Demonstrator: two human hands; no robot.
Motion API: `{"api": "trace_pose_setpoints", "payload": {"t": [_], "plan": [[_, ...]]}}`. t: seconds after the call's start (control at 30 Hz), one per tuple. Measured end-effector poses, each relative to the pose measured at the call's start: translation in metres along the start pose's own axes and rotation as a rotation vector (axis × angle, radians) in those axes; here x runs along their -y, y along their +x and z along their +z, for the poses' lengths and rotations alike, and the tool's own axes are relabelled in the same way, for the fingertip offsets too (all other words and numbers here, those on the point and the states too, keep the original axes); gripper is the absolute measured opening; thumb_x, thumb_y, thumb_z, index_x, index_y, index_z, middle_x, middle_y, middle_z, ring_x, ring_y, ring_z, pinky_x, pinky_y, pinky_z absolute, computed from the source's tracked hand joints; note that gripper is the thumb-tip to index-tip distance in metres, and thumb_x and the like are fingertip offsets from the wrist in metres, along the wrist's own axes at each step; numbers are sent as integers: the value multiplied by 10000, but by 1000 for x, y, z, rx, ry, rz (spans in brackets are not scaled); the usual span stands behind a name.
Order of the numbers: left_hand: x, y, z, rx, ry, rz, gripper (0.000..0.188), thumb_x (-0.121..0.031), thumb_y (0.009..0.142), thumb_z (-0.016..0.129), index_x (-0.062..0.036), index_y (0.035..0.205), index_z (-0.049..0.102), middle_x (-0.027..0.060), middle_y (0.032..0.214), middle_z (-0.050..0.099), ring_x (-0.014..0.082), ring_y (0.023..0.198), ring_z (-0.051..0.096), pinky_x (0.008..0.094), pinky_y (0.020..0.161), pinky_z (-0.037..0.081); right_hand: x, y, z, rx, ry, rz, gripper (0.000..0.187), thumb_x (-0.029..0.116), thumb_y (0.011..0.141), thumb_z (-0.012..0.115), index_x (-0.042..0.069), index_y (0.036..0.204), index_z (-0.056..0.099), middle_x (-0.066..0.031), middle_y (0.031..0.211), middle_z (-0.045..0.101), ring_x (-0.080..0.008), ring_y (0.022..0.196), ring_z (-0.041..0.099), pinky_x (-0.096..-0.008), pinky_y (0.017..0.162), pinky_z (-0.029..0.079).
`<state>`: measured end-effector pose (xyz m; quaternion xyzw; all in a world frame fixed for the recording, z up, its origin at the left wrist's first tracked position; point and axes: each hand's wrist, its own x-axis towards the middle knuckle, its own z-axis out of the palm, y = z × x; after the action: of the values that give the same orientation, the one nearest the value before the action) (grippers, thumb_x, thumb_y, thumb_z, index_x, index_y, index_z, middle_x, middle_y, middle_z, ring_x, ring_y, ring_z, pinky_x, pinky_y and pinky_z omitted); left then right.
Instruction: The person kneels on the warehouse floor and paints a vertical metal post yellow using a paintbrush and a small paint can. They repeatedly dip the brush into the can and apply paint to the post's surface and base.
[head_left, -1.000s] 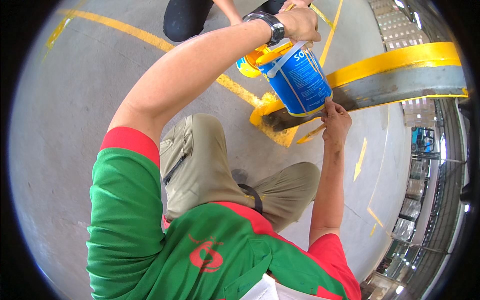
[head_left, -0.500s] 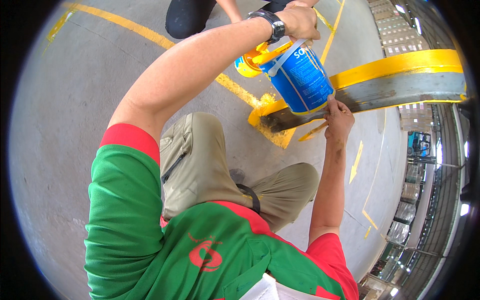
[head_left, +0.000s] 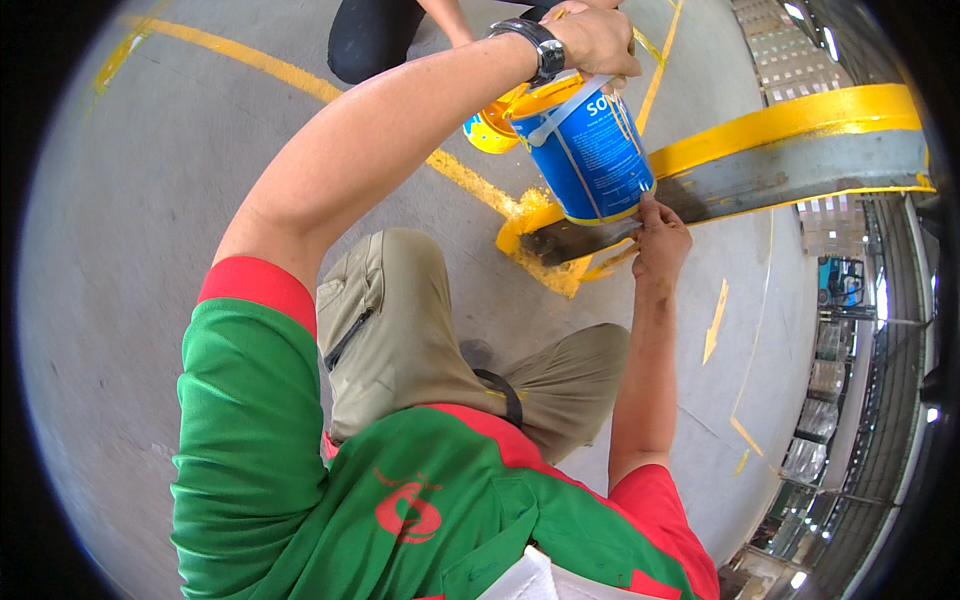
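A blue paint bucket (head_left: 590,160) with a yellow-smeared rim and white handle tilts in front of me, its mouth toward the upper left. At its top edge my left hand (head_left: 598,45) is closed on the rim by the handle; its fingertips are partly hidden. My right hand (head_left: 662,238) pinches the bucket's bottom edge from the near right side. Beside the mouth is a smaller blue-and-yellow can (head_left: 490,130) streaked with yellow paint, partly covered by the bucket. Whether paint runs between the two cannot be seen.
A grey steel beam (head_left: 790,165) with a yellow top edge extends right behind the bucket. Yellow paint is spilled on the floor at its end. Another person's dark-trousered knee (head_left: 370,45) and arms are at the top. Stacked goods (head_left: 805,60) stand far right.
The bucket has shifted slightly left, and my right hand has gone left with its bottom edge. My left hand keeps nearly the same place and grip.
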<state>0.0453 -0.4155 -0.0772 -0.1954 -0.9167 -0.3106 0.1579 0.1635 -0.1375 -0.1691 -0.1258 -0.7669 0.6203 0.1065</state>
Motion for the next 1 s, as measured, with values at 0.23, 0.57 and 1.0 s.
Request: {"api": "trace_pose_setpoints", "payload": {"t": [0.23,0.57,1.0], "plan": [[-24,7,4,93,-164,51,351,-347,819,691,-15,871,789,212,838,750,350,805,739,431,777,572,-40,-23,9,2,73,119,247,202,958,755,-40,999,730,-61,821,709,-91,569,542,-234,518,441],[-34,0,9,88,-166,111,379,-336,836,672,9,945,784,236,867,744,368,841,734,417,820,562,-89,-41,12,141,224,284,261,203,979,724,-49,1046,723,-102,929,746,-102,600,557,-248,558,463],[-69,-19,-7,322,-285,19,351,-231,929,655,83,1061,740,113,727,715,146,662,677,299,619,530,-37,-29,-57,-11,25,-161,379,303,1076,541,-22,1153,720,-37,861,665,-128,771,595,-284,743,489]]}}
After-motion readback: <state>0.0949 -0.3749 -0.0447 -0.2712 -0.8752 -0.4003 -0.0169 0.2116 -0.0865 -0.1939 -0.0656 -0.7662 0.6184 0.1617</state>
